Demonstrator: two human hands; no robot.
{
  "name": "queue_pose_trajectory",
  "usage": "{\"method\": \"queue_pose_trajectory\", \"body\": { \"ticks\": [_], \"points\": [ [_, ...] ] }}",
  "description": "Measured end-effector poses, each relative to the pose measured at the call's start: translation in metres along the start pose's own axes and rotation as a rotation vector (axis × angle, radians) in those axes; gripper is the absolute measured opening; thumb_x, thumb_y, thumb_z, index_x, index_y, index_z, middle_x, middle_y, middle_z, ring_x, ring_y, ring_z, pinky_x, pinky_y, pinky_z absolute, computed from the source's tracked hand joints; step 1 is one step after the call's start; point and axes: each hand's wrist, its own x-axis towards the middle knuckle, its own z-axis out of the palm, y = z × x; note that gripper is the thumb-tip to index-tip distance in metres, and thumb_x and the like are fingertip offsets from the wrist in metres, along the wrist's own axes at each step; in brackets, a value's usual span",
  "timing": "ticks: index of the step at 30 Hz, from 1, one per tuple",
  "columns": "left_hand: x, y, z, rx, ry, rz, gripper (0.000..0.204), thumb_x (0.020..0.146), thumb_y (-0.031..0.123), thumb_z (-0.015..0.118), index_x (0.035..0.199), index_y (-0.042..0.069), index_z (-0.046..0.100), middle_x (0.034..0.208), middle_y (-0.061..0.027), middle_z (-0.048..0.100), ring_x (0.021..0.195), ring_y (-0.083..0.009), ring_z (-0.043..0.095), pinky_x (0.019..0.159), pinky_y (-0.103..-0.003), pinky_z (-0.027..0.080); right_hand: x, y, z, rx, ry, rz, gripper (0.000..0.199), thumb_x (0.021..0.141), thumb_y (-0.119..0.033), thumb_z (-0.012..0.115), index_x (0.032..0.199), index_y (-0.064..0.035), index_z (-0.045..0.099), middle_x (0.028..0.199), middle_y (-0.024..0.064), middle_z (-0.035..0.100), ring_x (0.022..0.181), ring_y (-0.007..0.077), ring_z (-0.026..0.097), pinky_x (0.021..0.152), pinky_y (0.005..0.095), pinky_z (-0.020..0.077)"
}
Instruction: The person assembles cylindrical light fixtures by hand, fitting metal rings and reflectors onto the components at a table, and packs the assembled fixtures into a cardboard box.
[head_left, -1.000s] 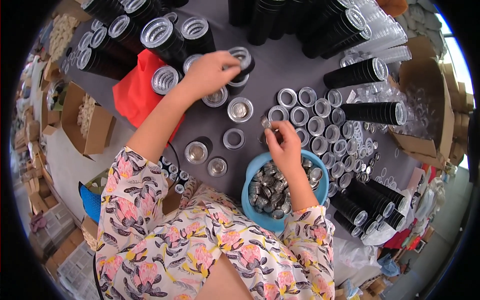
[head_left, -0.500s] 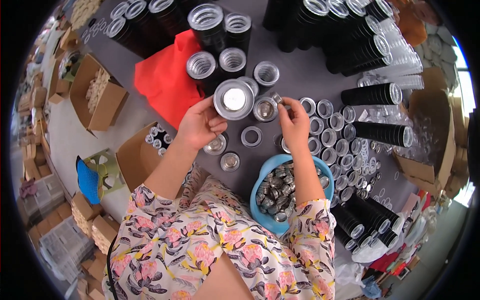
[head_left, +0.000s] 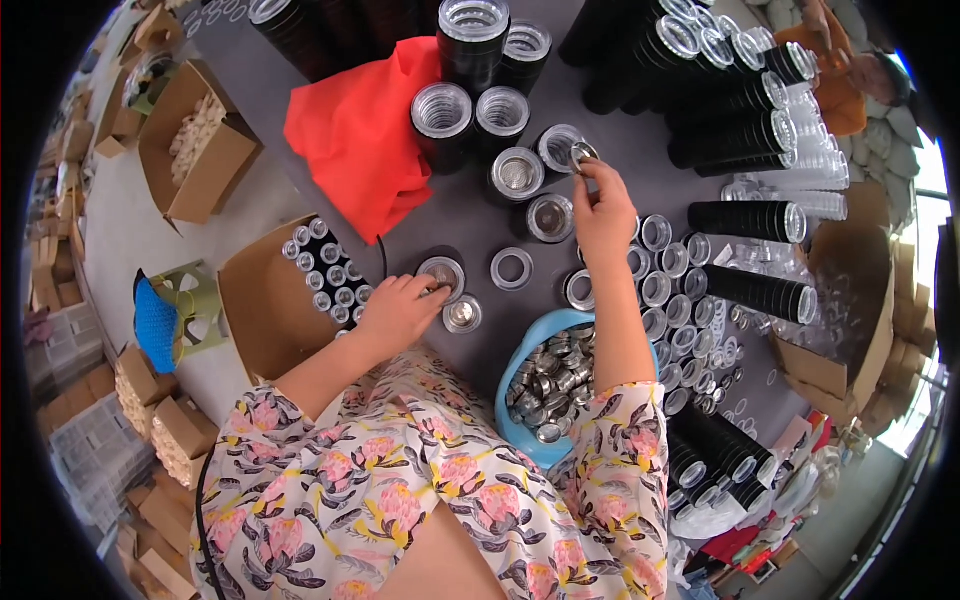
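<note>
My left hand (head_left: 398, 312) is low at the near left, its fingers curled over the rim of a clear-rimmed round container (head_left: 441, 271). Beside it sits a small round container with a shiny silver middle (head_left: 462, 315). My right hand (head_left: 606, 208) is raised and pinches a small round metal lid (head_left: 582, 154) at the edge of a black stack of clear-rimmed rings (head_left: 562, 147). Left of that is another round container with a silver inside (head_left: 518, 174), and one more (head_left: 550, 217) stands nearer. A clear ring (head_left: 512, 269) lies flat between my hands.
A blue basin (head_left: 513, 430) of small metal lids stands under my right forearm. Red cloth (head_left: 350, 140) lies left of more black stacks (head_left: 442, 112). Many clear rings (head_left: 655, 293) cover the table at right. A cardboard box (head_left: 245, 290) stands at left; another person (head_left: 840, 85) is at far right.
My left hand has let go of the clear dish with a silver centre and moved down to the near container. My right hand has moved up and right with the metal lid.
</note>
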Motion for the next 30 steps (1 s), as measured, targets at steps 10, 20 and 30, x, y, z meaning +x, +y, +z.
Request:
{"method": "queue_pose_trajectory", "body": {
  "ticks": [10,20,30],
  "points": [
    [0.091,0.011,-0.033,-0.188,0.182,0.154,0.027,0.073,0.016,0.065,0.098,0.006,0.060,0.093,-0.0062,0.054,0.079,-0.0231,0.056,0.067,-0.034,0.046,0.024,0.012,0.015,-0.467,-0.316,-0.224,0.017,0.078,-0.014,0.054,0.090,-0.0076,0.064,0.102,0.0040,0.063,0.077,0.0279,0.063,0.066,0.0362,0.0512],
    [0.161,0.011,-0.027,-0.223,0.240,0.198,0.017,0.075,0.013,0.060,0.089,0.003,0.061,0.093,-0.0075,0.057,0.081,-0.0271,0.058,0.067,-0.038,0.047,0.044,-0.010,-0.012,-0.373,-0.589,0.009,0.028,0.083,-0.020,0.051,0.104,-0.0051,0.063,0.103,0.0082,0.065,0.083,0.0251,0.064,0.072,0.0340,0.0500],
    [0.248,-0.002,0.008,0.164,-0.177,0.006,0.013,0.075,0.016,0.056,0.080,0.006,0.062,0.092,-0.0101,0.061,0.080,-0.0313,0.061,0.067,-0.042,0.049,-0.157,0.017,-0.097,0.249,0.018,0.616,0.017,0.088,-0.003,0.049,0.098,0.0012,0.062,0.083,0.0075,0.065,0.074,0.0097,0.058,0.065,0.0213,0.0451]
  ]
}}
